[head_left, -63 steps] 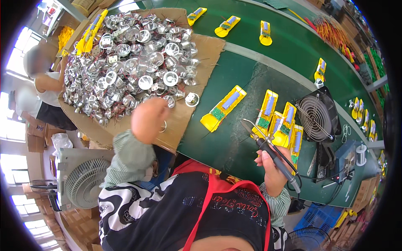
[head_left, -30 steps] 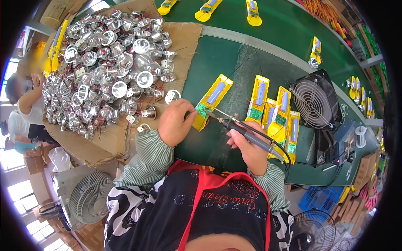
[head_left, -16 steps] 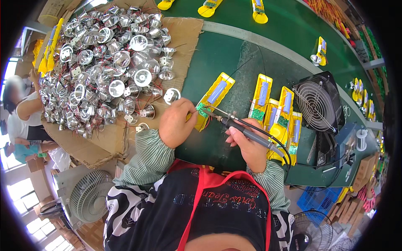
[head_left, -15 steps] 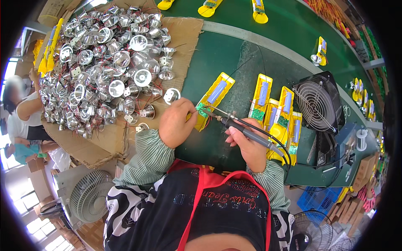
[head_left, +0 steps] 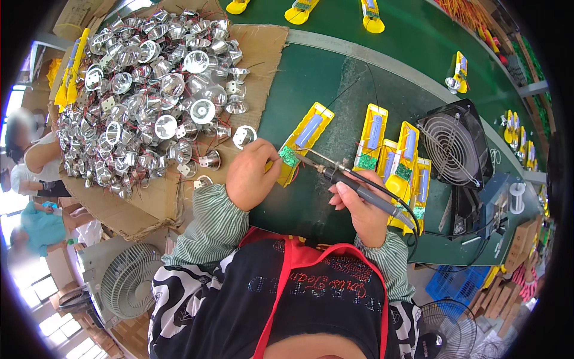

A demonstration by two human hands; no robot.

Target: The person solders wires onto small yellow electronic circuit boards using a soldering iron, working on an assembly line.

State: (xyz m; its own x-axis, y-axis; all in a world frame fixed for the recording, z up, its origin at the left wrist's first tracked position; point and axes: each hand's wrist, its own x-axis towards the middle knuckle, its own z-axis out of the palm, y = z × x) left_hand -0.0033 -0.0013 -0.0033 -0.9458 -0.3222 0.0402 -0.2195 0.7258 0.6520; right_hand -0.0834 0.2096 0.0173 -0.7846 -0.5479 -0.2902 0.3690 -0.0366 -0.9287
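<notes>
Grey-handled soldering iron (head_left: 353,182) clamped in right hand (head_left: 362,212), long axis slanting up-left, tip aimed at small green circuit board (head_left: 289,157). Left hand (head_left: 251,175) curled shut, pinching that board at near end of yellow housing (head_left: 305,140) lying on green bench (head_left: 311,78), housing's length running up-right. Farther left, heap of silver reflectors (head_left: 149,96) on cardboard (head_left: 263,54); farther right, black fan (head_left: 454,143).

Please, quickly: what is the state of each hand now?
Left hand: closed, pressing on the yellow housing.
Right hand: closed around the soldering iron.
</notes>
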